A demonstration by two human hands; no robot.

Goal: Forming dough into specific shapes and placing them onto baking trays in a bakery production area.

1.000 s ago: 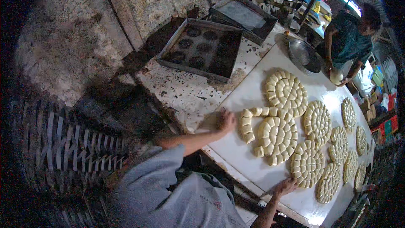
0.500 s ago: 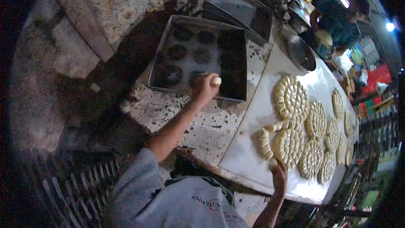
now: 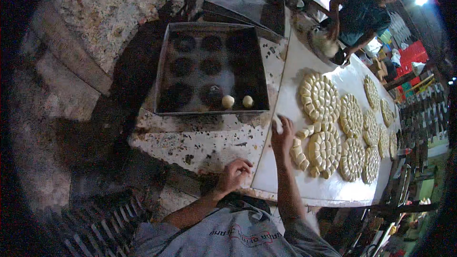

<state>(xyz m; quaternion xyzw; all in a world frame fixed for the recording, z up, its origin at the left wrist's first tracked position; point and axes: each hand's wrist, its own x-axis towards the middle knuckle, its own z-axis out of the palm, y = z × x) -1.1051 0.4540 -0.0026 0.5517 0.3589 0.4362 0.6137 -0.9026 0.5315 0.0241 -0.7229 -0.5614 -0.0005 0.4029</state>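
Observation:
Two pale dough balls, one [image 3: 228, 101] beside the other [image 3: 248, 101], lie along the near side of a dark, deep square baking tray [image 3: 162, 74]. My left hand [image 3: 233, 176] is in front of my body at the table's near edge, its fingers loosely curled and no object visible in them. Further right, my right hand [image 3: 283, 135] hovers by the white tabletop's left edge, thumb and fingers apart. Beside it, a short curved row of dough pieces [image 3: 299, 154] adjoins a round cluster of cut dough [image 3: 325, 152].
Several more round dough clusters [image 3: 351, 114] cover the white tabletop [image 3: 266, 181]. Another dark tray [image 3: 245, 2] stands behind the square one. Across the table a co-worker [image 3: 359, 12] in dark clothes leans over a round pan. Red crates [image 3: 413, 57] stand at the far right.
My left hand has let go of a dough ball and drawn back from the tray toward my body. My right hand has moved up and left from the near dough cluster. Two balls now show in the tray.

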